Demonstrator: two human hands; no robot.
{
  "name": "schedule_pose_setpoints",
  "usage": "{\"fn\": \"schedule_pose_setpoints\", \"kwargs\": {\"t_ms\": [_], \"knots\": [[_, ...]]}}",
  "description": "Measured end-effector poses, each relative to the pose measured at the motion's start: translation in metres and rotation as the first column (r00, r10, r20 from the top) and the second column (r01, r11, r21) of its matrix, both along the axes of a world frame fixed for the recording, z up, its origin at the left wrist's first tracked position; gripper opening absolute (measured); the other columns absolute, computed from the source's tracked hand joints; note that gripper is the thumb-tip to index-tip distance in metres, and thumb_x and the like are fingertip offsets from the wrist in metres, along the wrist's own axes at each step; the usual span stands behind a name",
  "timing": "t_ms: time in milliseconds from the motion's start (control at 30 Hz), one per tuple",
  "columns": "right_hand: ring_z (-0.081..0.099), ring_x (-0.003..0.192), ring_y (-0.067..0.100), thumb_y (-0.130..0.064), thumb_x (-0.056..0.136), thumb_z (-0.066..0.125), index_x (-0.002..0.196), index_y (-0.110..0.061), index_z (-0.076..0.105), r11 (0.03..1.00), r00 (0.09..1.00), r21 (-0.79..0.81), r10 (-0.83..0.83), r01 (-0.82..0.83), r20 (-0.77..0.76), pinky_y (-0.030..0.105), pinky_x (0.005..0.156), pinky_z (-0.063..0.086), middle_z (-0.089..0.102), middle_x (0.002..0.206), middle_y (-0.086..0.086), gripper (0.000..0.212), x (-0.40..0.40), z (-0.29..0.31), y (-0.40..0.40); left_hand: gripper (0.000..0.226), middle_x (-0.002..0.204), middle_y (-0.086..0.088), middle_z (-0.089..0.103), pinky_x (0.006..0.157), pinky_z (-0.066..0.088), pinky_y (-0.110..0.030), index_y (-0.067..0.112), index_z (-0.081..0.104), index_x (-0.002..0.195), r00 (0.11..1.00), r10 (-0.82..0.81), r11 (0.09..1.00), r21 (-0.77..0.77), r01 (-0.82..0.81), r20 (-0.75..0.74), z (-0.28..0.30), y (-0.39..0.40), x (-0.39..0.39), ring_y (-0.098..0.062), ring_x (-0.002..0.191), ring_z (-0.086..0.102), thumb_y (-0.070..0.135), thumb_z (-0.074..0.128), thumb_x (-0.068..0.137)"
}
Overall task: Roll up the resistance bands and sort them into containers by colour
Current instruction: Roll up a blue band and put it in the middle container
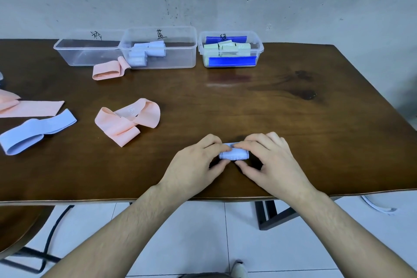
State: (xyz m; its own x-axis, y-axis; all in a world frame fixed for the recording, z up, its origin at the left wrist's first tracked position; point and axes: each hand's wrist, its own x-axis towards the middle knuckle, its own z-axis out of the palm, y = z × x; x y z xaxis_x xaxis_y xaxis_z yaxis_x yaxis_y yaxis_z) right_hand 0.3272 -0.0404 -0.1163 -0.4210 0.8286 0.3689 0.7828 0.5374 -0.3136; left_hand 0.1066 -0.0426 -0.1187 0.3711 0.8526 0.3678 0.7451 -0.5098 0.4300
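Dark wooden table (293, 119), 6 o'clock edge: our left hand (194, 165) and right hand (270, 162) pinch the pale-blue rolled elastic band (234, 155). Soft, springy; we hold both ends or it unrolls.

I am looking at three clear plastic containers at the far edge of the surface, and each is carrying one handwritten black character on its back wall. The left container (88, 52) is showing a scrawled character (96, 35) that I cannot read with certainty. The middle container (159, 48) is bearing the character 蓝 (161, 34). The right container (230, 49) is bearing 绿 (223, 37). On the pink band (127, 117) lying loose in front of me, faint pale printing (131, 110) is showing, too small and blurred to read.
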Motion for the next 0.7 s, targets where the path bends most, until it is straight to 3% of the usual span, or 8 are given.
{"fn": "schedule_pose_setpoints", "kwargs": {"t_ms": [200, 433, 567, 700], "knots": [[0.045, 0.102, 0.01, -0.035, 0.089, 0.072, 0.115, -0.032, 0.07, 1.0, 0.999, 0.012, -0.029, 0.029, 0.021, 0.035, 0.082, 0.042, 0.058, 0.111, -0.017, 0.027, -0.001, 0.0, 0.004, 0.032, 0.11, 0.018, 0.048, 0.051, 0.046, -0.023, 0.031, 0.064, 0.118, 0.999, 0.037, 0.999, -0.028, -0.038, -0.021, 0.004, 0.002, 0.0, -0.008, 0.059, 0.047, 0.046, 0.051, 0.093], [0.044, 0.107, 0.009, -0.04, 0.093, 0.064, 0.119, -0.033, 0.069, 0.999, 0.999, -0.027, -0.032, 0.033, 0.031, 0.035, 0.086, 0.041, 0.058, 0.113, -0.018, 0.028, -0.004, 0.004, 0.013, 0.023, 0.107, 0.016, 0.05, 0.05, 0.037, -0.017, 0.026, 0.065, 0.116, 0.998, 0.038, 0.999, 0.014, -0.037, -0.055, 0.005, 0.005, 0.004, -0.008, 0.057, 0.041, 0.031, 0.063, 0.094], [0.043, 0.11, 0.006, -0.043, 0.093, 0.063, 0.127, -0.037, 0.061, 0.998, 0.998, -0.046, -0.027, 0.03, 0.065, 0.03, 0.088, 0.037, 0.057, 0.119, -0.023, 0.035, -0.005, 0.006, 0.015, 0.025, 0.107, 0.016, 0.051, 0.051, 0.035, -0.017, 0.026, 0.065, 0.118, 0.996, 0.046, 0.999, 0.008, -0.046, -0.072, 0.006, 0.01, 0.002, -0.008, 0.058, 0.043, 0.034, 0.059, 0.096], [0.044, 0.112, 0.005, -0.044, 0.094, 0.062, 0.121, -0.04, 0.061, 0.997, 0.998, -0.069, -0.017, 0.022, 0.067, 0.033, 0.09, 0.038, 0.057, 0.117, -0.026, 0.028, -0.007, 0.006, 0.02, 0.029, 0.109, 0.017, 0.051, 0.053, 0.034, -0.016, 0.029, 0.064, 0.121, 0.994, 0.042, 0.999, -0.016, -0.044, -0.097, 0.008, 0.014, 0.0, -0.008, 0.06, 0.044, 0.04, 0.058, 0.095]]}}
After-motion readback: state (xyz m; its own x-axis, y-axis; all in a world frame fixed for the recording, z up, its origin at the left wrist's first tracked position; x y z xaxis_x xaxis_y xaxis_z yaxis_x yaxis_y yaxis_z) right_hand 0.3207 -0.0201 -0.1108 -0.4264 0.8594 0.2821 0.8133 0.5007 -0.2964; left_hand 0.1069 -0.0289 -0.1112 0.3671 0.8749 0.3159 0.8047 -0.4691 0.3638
